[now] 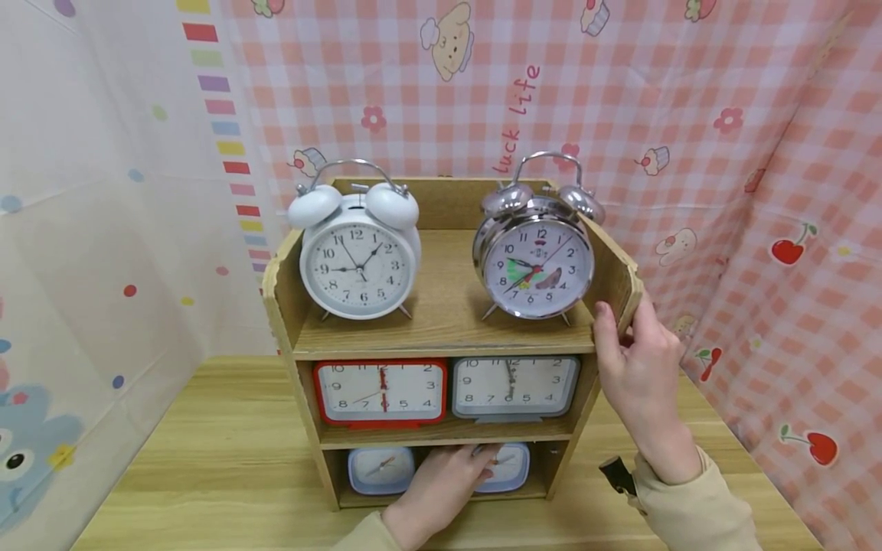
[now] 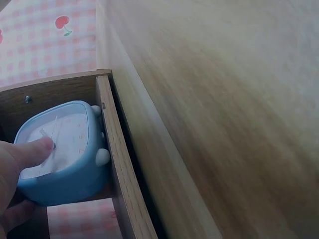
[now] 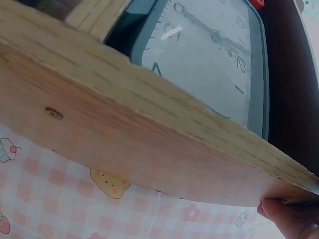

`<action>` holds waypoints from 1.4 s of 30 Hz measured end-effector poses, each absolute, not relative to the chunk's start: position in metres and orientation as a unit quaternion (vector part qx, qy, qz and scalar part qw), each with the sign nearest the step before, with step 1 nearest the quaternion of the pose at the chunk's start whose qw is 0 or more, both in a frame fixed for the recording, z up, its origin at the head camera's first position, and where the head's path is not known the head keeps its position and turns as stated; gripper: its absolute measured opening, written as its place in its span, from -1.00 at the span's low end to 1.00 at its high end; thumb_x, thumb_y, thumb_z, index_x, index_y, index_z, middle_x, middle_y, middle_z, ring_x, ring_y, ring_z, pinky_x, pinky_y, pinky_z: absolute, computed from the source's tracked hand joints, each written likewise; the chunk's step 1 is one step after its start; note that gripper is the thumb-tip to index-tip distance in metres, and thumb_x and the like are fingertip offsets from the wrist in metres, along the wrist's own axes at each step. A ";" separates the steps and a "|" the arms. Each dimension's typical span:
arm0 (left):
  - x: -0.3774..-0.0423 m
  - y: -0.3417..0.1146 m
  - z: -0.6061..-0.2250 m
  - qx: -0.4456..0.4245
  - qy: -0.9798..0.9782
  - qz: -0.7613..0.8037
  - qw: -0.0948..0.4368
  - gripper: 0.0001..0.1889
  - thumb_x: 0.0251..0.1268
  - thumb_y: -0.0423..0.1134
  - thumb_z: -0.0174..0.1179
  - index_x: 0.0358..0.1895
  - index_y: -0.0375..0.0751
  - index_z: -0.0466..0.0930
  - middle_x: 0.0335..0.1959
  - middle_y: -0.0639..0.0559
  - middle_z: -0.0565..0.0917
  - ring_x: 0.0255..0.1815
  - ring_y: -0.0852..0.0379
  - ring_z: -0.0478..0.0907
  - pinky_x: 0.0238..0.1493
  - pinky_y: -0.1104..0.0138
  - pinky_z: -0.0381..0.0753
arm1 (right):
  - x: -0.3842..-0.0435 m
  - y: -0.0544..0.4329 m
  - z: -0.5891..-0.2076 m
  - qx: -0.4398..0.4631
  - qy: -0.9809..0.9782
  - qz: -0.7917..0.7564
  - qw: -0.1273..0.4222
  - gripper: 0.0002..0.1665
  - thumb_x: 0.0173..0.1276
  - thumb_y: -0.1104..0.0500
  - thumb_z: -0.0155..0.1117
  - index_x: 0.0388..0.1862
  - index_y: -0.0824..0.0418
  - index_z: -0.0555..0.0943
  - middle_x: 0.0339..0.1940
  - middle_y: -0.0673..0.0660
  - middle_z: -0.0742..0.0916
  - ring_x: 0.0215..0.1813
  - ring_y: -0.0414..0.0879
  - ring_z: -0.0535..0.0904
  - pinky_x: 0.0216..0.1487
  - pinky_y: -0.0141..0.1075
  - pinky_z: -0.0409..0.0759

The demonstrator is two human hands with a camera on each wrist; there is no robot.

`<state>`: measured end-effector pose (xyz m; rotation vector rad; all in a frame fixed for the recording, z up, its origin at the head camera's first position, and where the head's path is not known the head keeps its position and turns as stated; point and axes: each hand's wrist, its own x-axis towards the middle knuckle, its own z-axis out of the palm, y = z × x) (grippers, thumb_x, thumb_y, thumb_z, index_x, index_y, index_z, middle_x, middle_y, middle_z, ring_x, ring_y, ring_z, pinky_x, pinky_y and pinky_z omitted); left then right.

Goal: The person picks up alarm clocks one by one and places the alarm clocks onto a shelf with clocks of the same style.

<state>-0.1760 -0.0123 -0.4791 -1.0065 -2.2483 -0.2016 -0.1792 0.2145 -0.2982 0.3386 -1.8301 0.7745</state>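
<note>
On the bottom level of a small wooden shelf [image 1: 441,442], my left hand [image 1: 441,486] holds a light blue alarm clock [image 1: 517,468] and partly covers it. The left wrist view shows the thumb [image 2: 35,152] against that clock's face, with a finger by its side. A lavender-blue clock [image 1: 381,470] stands just left of this hand. My right hand [image 1: 644,383] grips the shelf's right side panel [image 1: 623,279], thumb on the inner side. In the right wrist view, fingertips [image 3: 281,211] touch the panel's outer face, near the grey clock [image 3: 219,55].
A white twin-bell clock [image 1: 358,268] and a silver twin-bell clock [image 1: 540,268] stand on top. The middle level holds a red rectangular clock [image 1: 379,417] beside the grey one. Under the shelf is a wood-grain table [image 1: 220,451]; patterned cloth [image 1: 620,92] hangs around it.
</note>
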 end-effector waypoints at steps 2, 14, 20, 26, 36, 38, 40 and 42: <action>-0.176 -0.012 -0.480 -0.384 -0.858 -0.075 0.332 -0.53 0.17 -0.04 0.53 0.16 0.07 0.70 -0.14 0.15 0.76 -0.30 0.22 0.72 -0.40 0.45 0.67 | -0.179 0.214 -0.298 0.142 -0.769 0.325 0.532 -0.72 0.43 0.36 0.26 0.03 0.52 0.63 -0.41 0.41 0.80 -0.43 -0.62 0.41 -0.41 -0.76 0.42; -0.176 -0.009 -0.478 -0.385 -0.862 -0.068 0.323 -0.55 0.21 -0.06 0.51 0.16 0.05 0.67 -0.08 0.12 0.75 -0.22 0.18 0.72 -0.40 0.43 0.67 | -0.178 0.214 -0.298 0.138 -0.771 0.328 0.529 -0.71 0.43 0.34 0.26 0.04 0.51 0.63 -0.39 0.41 0.80 -0.41 -0.64 0.41 -0.36 -0.78 0.43; -0.175 -0.009 -0.476 -0.384 -0.865 -0.063 0.316 -0.55 0.22 -0.05 0.51 0.17 0.05 0.68 -0.03 0.11 0.75 -0.16 0.18 0.73 -0.35 0.43 0.69 | -0.178 0.215 -0.299 0.138 -0.771 0.324 0.531 -0.73 0.43 0.34 0.26 0.03 0.50 0.63 -0.40 0.40 0.80 -0.42 -0.64 0.41 -0.35 -0.79 0.42; -0.174 -0.009 -0.476 -0.383 -0.867 -0.064 0.313 -0.54 0.22 -0.05 0.50 0.20 0.06 0.68 0.00 0.12 0.75 -0.13 0.18 0.73 -0.32 0.43 0.70 | -0.179 0.215 -0.299 0.139 -0.771 0.324 0.531 -0.72 0.44 0.34 0.26 0.04 0.50 0.63 -0.38 0.41 0.81 -0.42 -0.63 0.41 -0.32 -0.81 0.43; -0.174 -0.013 -0.481 -0.386 -0.869 -0.071 0.301 -0.48 0.27 0.04 0.46 0.27 0.04 0.65 -0.02 0.14 0.76 -0.15 0.19 0.73 -0.27 0.39 0.71 | -0.179 0.214 -0.299 0.138 -0.770 0.325 0.531 -0.72 0.44 0.34 0.25 0.03 0.51 0.63 -0.42 0.39 0.80 -0.41 -0.64 0.41 -0.35 -0.79 0.42; -0.173 -0.013 -0.481 -0.390 -0.870 -0.068 0.292 -0.46 0.30 0.06 0.44 0.31 0.06 0.64 0.06 0.15 0.77 -0.07 0.18 0.75 -0.24 0.38 0.73 | -0.179 0.214 -0.299 0.139 -0.769 0.327 0.531 -0.71 0.44 0.34 0.25 0.04 0.51 0.63 -0.41 0.41 0.80 -0.41 -0.65 0.41 -0.34 -0.80 0.42; -0.172 -0.014 -0.479 -0.402 -0.869 -0.069 0.280 -0.44 0.33 0.07 0.41 0.37 0.07 0.60 0.15 0.16 0.77 0.02 0.16 0.76 -0.15 0.36 0.77 | -0.179 0.214 -0.299 0.140 -0.768 0.329 0.531 -0.71 0.44 0.34 0.25 0.04 0.52 0.63 -0.38 0.42 0.80 -0.40 -0.65 0.41 -0.33 -0.81 0.42; -0.170 -0.015 -0.478 -0.417 -0.865 -0.074 0.268 -0.41 0.36 0.09 0.38 0.42 0.07 0.55 0.22 0.15 0.76 0.10 0.11 0.77 -0.04 0.31 0.81 | -0.179 0.214 -0.299 0.140 -0.768 0.331 0.531 -0.70 0.44 0.34 0.24 0.05 0.53 0.63 -0.35 0.44 0.81 -0.40 -0.65 0.41 -0.31 -0.82 0.42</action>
